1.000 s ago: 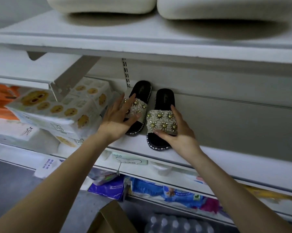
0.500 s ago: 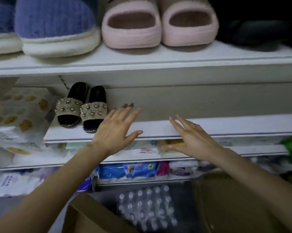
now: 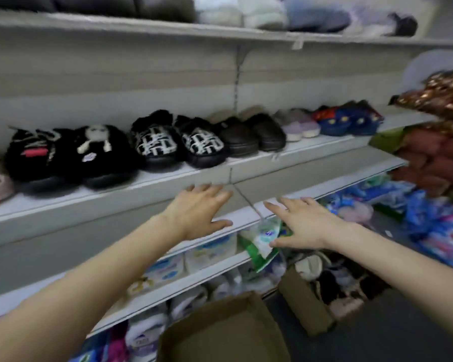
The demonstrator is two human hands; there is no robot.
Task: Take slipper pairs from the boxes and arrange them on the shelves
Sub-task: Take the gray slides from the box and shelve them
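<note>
Cardboard box (image 3: 304,308) of slippers (image 3: 310,265) is noted on the floor, lower right. Left hand (image 3: 197,213) and right hand (image 3: 301,226) are held empty, fingers spread. A fetch step is judged in hand; a downward reach is required.

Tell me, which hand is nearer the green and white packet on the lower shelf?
Right. The right hand is just beside the green and white packet, thumb at its edge; the left hand is spread farther left, by the shelf above.

Left hand (image 3: 196,209) and right hand (image 3: 302,226) both bare. Arms (image 3: 89,283) bare too, right up to the frame edge. Fingers (image 3: 288,203) motion-blurred, nail detail unreadable.
</note>
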